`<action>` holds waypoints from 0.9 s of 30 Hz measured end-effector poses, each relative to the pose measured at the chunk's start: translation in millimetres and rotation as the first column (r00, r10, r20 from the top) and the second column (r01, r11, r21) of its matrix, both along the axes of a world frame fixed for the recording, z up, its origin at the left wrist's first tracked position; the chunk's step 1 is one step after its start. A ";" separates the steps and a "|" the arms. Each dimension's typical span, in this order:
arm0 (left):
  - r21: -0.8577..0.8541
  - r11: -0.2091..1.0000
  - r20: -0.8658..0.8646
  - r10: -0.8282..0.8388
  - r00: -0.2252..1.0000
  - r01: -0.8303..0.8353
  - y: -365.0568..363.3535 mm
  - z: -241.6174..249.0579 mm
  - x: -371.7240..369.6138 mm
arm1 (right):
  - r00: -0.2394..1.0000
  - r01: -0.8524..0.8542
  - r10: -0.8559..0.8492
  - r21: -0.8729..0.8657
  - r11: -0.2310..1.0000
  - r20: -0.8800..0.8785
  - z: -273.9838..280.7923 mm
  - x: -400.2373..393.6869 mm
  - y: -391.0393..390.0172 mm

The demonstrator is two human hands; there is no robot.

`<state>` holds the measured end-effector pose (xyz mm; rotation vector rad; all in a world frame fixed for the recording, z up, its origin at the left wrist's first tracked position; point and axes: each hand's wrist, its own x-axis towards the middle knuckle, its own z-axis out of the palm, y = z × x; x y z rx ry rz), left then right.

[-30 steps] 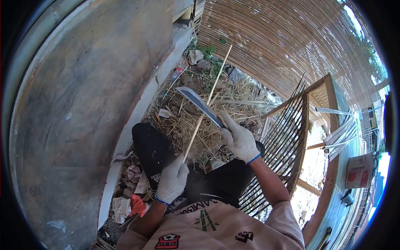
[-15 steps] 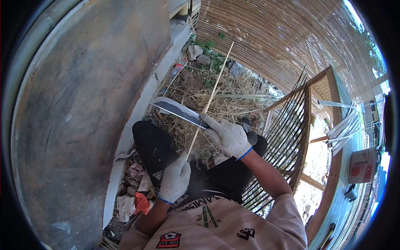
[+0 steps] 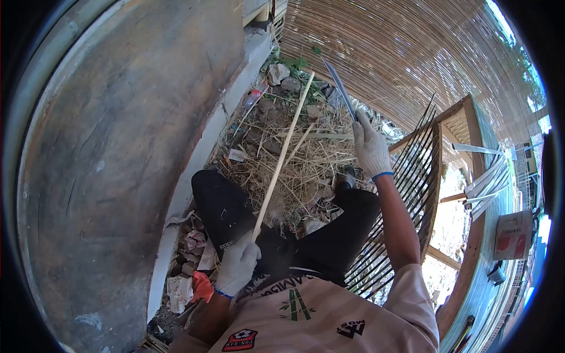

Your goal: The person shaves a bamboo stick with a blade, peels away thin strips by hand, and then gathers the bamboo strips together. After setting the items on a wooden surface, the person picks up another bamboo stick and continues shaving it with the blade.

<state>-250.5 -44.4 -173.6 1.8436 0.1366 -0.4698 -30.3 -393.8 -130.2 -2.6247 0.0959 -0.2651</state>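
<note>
Pale stick [image 3: 280, 159] angles forward, left fingers [image 3: 253, 252] gripping its near end; right fingers [image 3: 364, 122] clutch a knife [image 3: 339, 87], way off right.

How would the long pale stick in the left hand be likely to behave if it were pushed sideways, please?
The long pale stick is probably fairly stiff, since it juts out nearly straight from the left hand gripping its lower end. Being so slender, it is likely light and may flex somewhat towards its unsupported tip.
</note>
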 end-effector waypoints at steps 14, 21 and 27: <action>-0.333 0.925 -0.328 0.068 0.942 -0.183 -23.3 23.7 47.7 | 0.719 -0.688 0.673 -0.044 0.724 -0.173 -16.6 -118.6 105.5; -0.359 0.919 -0.298 0.050 0.953 -0.161 -24.2 35.0 42.8 | 0.763 -0.639 0.606 -0.126 0.759 -0.227 -5.9 -102.6 96.9; -0.396 0.910 -0.359 -0.028 0.933 -0.125 -13.1 32.1 6.8 | 0.967 -0.239 0.231 -0.063 0.969 -0.112 -21.3 -40.1 45.0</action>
